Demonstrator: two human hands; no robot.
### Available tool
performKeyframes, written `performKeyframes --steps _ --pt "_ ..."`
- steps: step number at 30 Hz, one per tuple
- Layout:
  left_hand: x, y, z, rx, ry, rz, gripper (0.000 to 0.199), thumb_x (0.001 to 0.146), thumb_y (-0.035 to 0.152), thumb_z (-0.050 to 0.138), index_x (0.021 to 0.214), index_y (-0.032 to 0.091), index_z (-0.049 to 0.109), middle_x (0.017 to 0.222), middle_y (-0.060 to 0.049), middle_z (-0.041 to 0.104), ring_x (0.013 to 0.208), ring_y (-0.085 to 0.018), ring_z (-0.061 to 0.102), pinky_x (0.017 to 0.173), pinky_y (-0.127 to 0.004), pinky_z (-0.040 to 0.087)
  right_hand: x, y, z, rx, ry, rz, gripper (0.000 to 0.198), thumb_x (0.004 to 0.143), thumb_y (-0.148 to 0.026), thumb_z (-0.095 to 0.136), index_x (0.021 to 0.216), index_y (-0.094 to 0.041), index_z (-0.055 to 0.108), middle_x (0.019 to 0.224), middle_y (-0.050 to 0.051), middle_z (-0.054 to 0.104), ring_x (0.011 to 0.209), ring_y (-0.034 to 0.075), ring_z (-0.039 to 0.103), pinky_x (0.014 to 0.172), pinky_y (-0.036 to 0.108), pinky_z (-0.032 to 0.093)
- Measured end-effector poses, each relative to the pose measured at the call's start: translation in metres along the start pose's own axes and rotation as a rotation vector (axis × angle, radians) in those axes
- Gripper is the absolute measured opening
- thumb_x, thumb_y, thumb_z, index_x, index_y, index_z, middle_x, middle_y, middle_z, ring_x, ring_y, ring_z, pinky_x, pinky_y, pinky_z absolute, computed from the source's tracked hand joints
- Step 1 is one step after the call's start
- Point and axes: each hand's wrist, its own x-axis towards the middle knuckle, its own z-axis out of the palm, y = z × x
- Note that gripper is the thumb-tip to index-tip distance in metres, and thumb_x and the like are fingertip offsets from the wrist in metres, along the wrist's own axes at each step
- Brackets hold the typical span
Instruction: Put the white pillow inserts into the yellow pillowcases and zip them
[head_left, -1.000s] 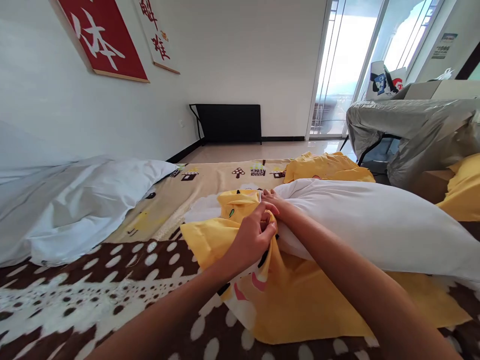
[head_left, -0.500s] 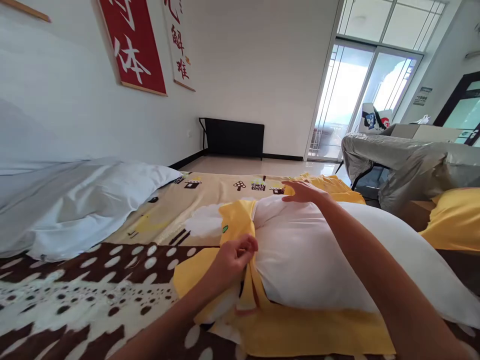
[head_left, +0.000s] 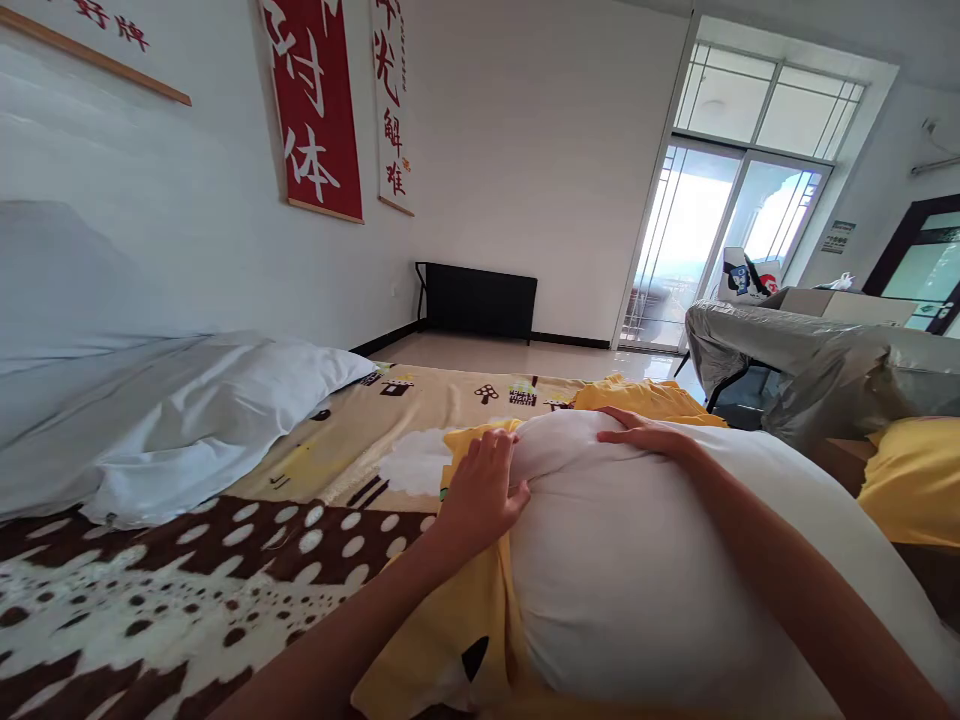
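Yellow cloth (head_left: 420,650) borders the white pillow (head_left: 600,560), blanket (head_left: 330,480) beyond.

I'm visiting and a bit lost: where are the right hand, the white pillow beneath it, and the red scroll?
Right hand (head_left: 646,435), head view, on its back.
White pillow (head_left: 619,560), head view, on its bulging middle.
Red scroll (head_left: 321,115), head view, on its face.

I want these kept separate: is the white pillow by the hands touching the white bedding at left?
Apart: the head view shows patterned blanket between the white pillow and the white bedding.
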Motion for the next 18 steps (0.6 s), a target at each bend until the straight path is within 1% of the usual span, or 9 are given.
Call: performKeyframes --steps 2,4,6,8,10,12,14,16,18 --pt "0.019 -0.001 0.002 0.108 -0.011 -0.009 0.04 0.075 0.015 0.048 0.115 0.012 0.047 0.119 -0.015 0.05 0.109 -0.028 0.045 0.092 -0.042 0.041 -0.021 -0.006 -0.009 0.012 0.001 -0.151 0.077 0.075 -0.062 0.057 0.142 -0.03 0.035 0.143 0.004 0.044 0.126 0.028 0.046 0.103 0.045 0.037" --pt "0.033 -0.003 0.002 0.213 -0.044 -0.033 0.035 0.079 0.008 0.039 0.111 0.012 0.051 0.113 -0.016 0.054 0.104 -0.028 0.048 0.082 -0.04 0.044 -0.039 -0.016 -0.012 -0.071 0.044 -0.254 0.077 0.074 -0.056 0.062 0.141 -0.029 0.036 0.139 0.005 0.048 0.124 0.028 0.047 0.104 0.047 0.035" --pt "0.043 -0.003 -0.001 0.276 -0.087 -0.054 0.034 0.082 0.005 0.031 0.104 0.013 0.055 0.106 -0.015 0.058 0.096 -0.028 0.053 0.07 -0.035 0.044 -0.053 -0.031 -0.009 -0.213 0.123 -0.3 0.073 0.075 -0.05 0.064 0.14 -0.026 0.039 0.136 0.008 0.051 0.123 0.029 0.047 0.104 0.048 0.033" --pt "0.051 -0.003 -0.008 0.301 -0.132 -0.049 0.029 0.085 0.008 0.033 0.097 0.014 0.059 0.096 -0.014 0.061 0.085 -0.025 0.056 0.064 -0.032 0.041 -0.063 -0.047 -0.002 -0.344 0.184 -0.327 0.064 0.078 -0.043 0.061 0.137 -0.025 0.044 0.132 0.009 0.055 0.118 0.029 0.05 0.1 0.047 0.035" --pt "0.059 -0.001 -0.016 0.319 -0.134 -0.05 0.025 0.086 0.011 0.036 0.087 0.014 0.061 0.086 -0.012 0.062 0.077 -0.023 0.057 0.066 -0.033 0.039 -0.073 -0.064 0.005 -0.431 0.211 -0.353 0.056 0.081 -0.038 0.057 0.135 -0.026 0.046 0.127 0.008 0.058 0.111 0.028 0.055 0.094 0.043 0.038" --pt "0.069 0.002 -0.023 0.342 -0.089 -0.069 0.025 0.085 0.011 0.037 0.083 0.013 0.062 0.081 -0.012 0.061 0.078 -0.025 0.058 0.073 -0.037 0.038 -0.083 -0.08 0.011 -0.486 0.217 -0.389 0.053 0.083 -0.034 0.054 0.135 -0.026 0.045 0.121 0.008 0.062 0.105 0.026 0.058 0.091 0.04 0.039" --pt "0.082 0.007 -0.03 0.361 -0.043 -0.09 0.024 0.083 0.008 0.039 0.084 0.011 0.062 0.081 -0.014 0.061 0.083 -0.029 0.058 0.076 -0.04 0.037 -0.093 -0.093 0.016 -0.521 0.203 -0.416 0.053 0.084 -0.032 0.053 0.135 -0.024 0.043 0.115 0.008 0.064 0.101 0.025 0.059 0.087 0.038 0.04" --pt "0.096 0.014 -0.036 0.355 -0.019 -0.086 0.02 0.081 0.008 0.043 0.085 0.011 0.062 0.081 -0.015 0.061 0.082 -0.029 0.059 0.072 -0.038 0.038 -0.102 -0.103 0.018 -0.554 0.186 -0.43 0.055 0.084 -0.031 0.052 0.136 -0.021 0.04 0.108 0.008 0.065 0.098 0.025 0.06 0.084 0.036 0.041" --pt "0.107 0.03 -0.041 0.313 -0.001 -0.057 0.015 0.078 0.011 0.048 0.082 0.012 0.063 0.078 -0.014 0.062 0.079 -0.029 0.06 0.067 -0.035 0.038 -0.104 -0.11 0.02 -0.589 0.181 -0.442 0.055 0.085 -0.03 0.052 0.137 -0.02 0.039 0.103 0.008 0.066 0.095 0.025 0.06 0.082 0.036 0.042"
